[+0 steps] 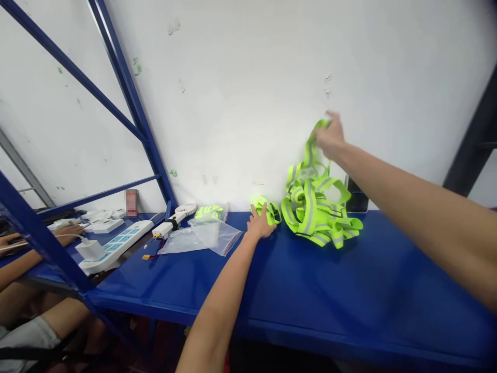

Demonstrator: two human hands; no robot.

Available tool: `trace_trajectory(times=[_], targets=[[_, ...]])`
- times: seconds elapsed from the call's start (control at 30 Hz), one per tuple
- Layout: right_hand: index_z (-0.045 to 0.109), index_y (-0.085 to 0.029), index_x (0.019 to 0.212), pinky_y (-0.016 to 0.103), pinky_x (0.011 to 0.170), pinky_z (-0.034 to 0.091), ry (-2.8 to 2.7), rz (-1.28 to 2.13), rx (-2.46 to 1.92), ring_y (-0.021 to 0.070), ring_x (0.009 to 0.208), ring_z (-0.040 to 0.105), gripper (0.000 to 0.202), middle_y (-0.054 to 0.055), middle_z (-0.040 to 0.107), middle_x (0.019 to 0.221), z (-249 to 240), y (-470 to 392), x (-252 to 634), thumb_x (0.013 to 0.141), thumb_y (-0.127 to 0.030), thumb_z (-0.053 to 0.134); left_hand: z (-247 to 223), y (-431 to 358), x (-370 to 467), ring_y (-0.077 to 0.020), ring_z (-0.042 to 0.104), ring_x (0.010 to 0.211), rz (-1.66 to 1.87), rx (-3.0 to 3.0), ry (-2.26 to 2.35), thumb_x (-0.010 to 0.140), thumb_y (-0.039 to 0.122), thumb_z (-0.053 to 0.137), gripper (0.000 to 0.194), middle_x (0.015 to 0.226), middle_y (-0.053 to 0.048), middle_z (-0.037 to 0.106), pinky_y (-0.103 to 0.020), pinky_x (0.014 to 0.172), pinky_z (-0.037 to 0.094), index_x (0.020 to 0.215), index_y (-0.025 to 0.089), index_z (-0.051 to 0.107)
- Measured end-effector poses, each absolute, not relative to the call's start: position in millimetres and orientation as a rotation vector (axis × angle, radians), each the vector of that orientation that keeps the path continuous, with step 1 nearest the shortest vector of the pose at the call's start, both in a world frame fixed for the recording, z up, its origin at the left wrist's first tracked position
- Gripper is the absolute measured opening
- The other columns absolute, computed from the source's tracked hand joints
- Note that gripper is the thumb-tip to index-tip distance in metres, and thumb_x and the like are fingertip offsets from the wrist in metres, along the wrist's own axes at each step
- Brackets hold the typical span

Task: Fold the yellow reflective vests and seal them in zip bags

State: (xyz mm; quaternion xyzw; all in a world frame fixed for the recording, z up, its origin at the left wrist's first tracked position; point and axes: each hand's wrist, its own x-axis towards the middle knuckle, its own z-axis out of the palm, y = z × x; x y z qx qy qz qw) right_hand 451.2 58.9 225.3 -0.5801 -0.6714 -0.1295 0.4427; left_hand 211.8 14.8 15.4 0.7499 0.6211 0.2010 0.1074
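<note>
Both hands work at the far edge of the blue tabletop (310, 290): the left hand (259, 224) rests flat, fingers spread, on a small folded reflective band (267, 207), while the right hand (329, 137) pinches one strap lifted from the tangled pile of neon straps (316, 210) against the white wall (252, 77). Left of them lie clear zip bags (202, 235), one holding a neon band (209, 211). Near tabletop is bare; blue frame bars (128, 88) stand left.

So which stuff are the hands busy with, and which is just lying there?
In use: left hand on small strap bundle; right hand lifting strap pile.
Lying about: plastic bags, fan, power strip, white charger.
</note>
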Motion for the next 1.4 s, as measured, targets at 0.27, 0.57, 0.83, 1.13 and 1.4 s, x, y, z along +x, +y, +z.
trace_trajectory(times=[0.27,0.57,0.83,1.13,1.4], targets=[[0.047,-0.017,0.140,0.048,0.104,0.038,-2.370,-0.125,-1.671,0.0362,0.132,0.041,0.059,0.020,0.046,0.142,117,30,444,0.088,-0.043,0.054,28,18,205,-0.0305,0.062,0.108,0.989,2.133,1.948,0.080,0.022,0.055,0.036,0.122,-0.018,0.057,-0.040,0.091,0.046,0.115,0.018,0.058],[0.038,-0.021,0.144,0.046,0.107,0.038,-2.254,-0.035,-1.197,0.0318,0.131,0.044,0.056,0.012,0.043,0.146,122,-26,418,0.093,-0.041,0.043,126,-6,176,-0.0142,0.066,0.065,1.773,1.657,1.162,0.078,0.023,0.051,0.012,0.075,0.000,0.065,-0.028,0.067,0.053,0.088,0.018,0.057],[0.037,-0.023,0.145,0.046,0.102,0.044,-1.838,1.224,-1.081,0.0355,0.129,0.046,0.069,0.010,0.036,0.152,105,-51,386,0.087,-0.059,0.048,182,-57,191,-0.0117,0.063,0.061,1.747,1.670,0.548,0.071,0.024,0.064,0.016,0.075,0.002,0.063,-0.027,0.064,0.054,0.084,0.018,0.059],[0.046,-0.024,0.137,0.048,0.101,0.042,-1.719,1.873,-0.457,0.0285,0.129,0.047,0.055,0.011,0.042,0.148,68,-62,411,0.090,-0.053,0.046,200,-89,207,-0.0090,0.059,0.057,1.769,1.414,0.463,0.073,0.024,0.065,0.013,0.065,0.002,0.059,-0.022,0.061,0.050,0.076,0.017,0.055],[0.064,-0.014,0.099,0.039,0.066,0.058,-1.545,2.159,-0.807,0.0222,0.072,0.070,0.046,0.012,0.072,0.089,45,-89,381,0.094,-0.050,0.034,231,-121,215,-0.0156,0.065,0.064,1.589,1.400,0.295,0.081,0.033,0.056,0.019,0.061,-0.001,0.057,-0.024,0.057,0.051,0.074,0.016,0.058]])
